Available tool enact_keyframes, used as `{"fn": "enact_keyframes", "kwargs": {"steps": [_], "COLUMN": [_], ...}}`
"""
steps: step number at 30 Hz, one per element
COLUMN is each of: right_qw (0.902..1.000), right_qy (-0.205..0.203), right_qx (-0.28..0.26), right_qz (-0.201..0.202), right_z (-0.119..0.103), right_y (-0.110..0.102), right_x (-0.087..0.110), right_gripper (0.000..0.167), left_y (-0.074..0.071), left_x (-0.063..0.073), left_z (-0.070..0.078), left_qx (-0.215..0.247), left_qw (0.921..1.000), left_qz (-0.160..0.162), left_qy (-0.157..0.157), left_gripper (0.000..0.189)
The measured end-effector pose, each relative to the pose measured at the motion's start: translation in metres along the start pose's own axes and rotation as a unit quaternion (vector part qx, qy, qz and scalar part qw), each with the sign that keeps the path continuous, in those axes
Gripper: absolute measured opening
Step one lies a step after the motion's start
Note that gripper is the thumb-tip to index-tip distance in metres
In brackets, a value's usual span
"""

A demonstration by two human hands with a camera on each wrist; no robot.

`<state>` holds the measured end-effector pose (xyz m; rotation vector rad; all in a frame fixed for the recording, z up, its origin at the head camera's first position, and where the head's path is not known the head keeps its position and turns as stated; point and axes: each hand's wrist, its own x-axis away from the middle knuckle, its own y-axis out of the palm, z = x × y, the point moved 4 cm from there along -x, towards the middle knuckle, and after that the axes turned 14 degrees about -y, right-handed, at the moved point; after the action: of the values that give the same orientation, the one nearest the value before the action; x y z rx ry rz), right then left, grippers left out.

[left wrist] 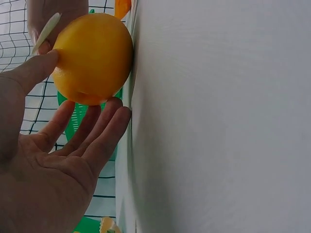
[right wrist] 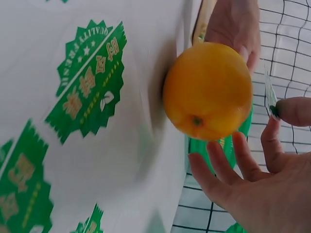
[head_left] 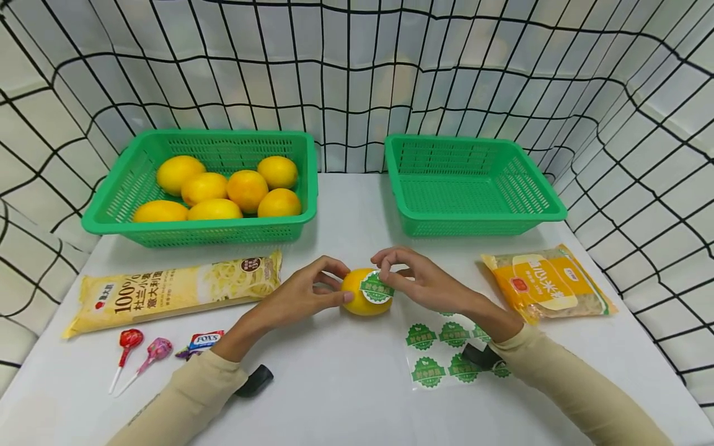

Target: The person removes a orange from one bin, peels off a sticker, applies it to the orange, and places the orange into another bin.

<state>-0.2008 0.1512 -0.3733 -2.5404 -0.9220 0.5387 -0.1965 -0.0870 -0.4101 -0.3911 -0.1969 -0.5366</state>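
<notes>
My left hand [head_left: 312, 288] holds an orange [head_left: 356, 298] on the white table, thumb on one side and fingertips on the other. A round green sticker [head_left: 376, 287] is pinched between thumb and index finger of my right hand [head_left: 421, 279]. In the right wrist view the sticker [right wrist: 268, 92] stands edge-on, apart from the orange [right wrist: 209, 92], and the other fingers spread beside the fruit. Pale and thin, the sticker [left wrist: 47, 31] also shows behind the left thumb in the left wrist view. Under the right forearm lies a sheet of green stickers [head_left: 437, 354], partly covered.
A green basket [head_left: 201, 232] with several oranges stands back left, another green basket [head_left: 474, 224] back right. A long pasta packet [head_left: 178, 291], two lollipops [head_left: 131, 339] and wrapped candies [head_left: 203, 341] lie left. A yellow food packet [head_left: 552, 282] lies right. Black netting [head_left: 348, 80] surrounds the table.
</notes>
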Motion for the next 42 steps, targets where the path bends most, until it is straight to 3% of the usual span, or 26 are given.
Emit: {"fn": "enact_keyframes", "kwargs": {"steps": [11,16,19,24,32,42], "right_qw": [0.9989,0.9984,0.9961,0.9877,0.9833,0.9833], "right_qy": [-0.029,-0.030,-0.054,-0.103,-0.109,-0.102], "right_qx": [0.037,0.043,0.056,0.106,0.139,0.111], "right_qz": [0.008,0.021,0.041,0.052,0.045,0.102], "right_z": [0.005,0.007,0.007,0.005,0.006,0.010], "right_y": [0.008,0.011,0.012,0.016,0.022,0.009], "right_x": [-0.006,-0.005,-0.004,0.000,0.004,0.013], "right_gripper": [0.016,0.031,0.038,0.030,0.041,0.019], "left_y": [0.001,0.000,-0.001,-0.001,-0.001,0.001], "left_x": [-0.001,-0.001,0.000,0.000,0.001,0.000], "left_z": [0.001,0.000,-0.001,-0.001,-0.002,-0.001], "left_qx": [-0.001,0.001,0.004,0.006,0.003,0.006], "left_qw": [0.9999,1.0000,1.0000,0.9999,0.9999,1.0000], "left_qz": [0.002,0.004,0.003,0.003,0.003,-0.004], "left_qy": [0.011,0.009,0.006,0.010,0.010,-0.002], "left_gripper": [0.045,0.047,0.048,0.047,0.046,0.049]}}
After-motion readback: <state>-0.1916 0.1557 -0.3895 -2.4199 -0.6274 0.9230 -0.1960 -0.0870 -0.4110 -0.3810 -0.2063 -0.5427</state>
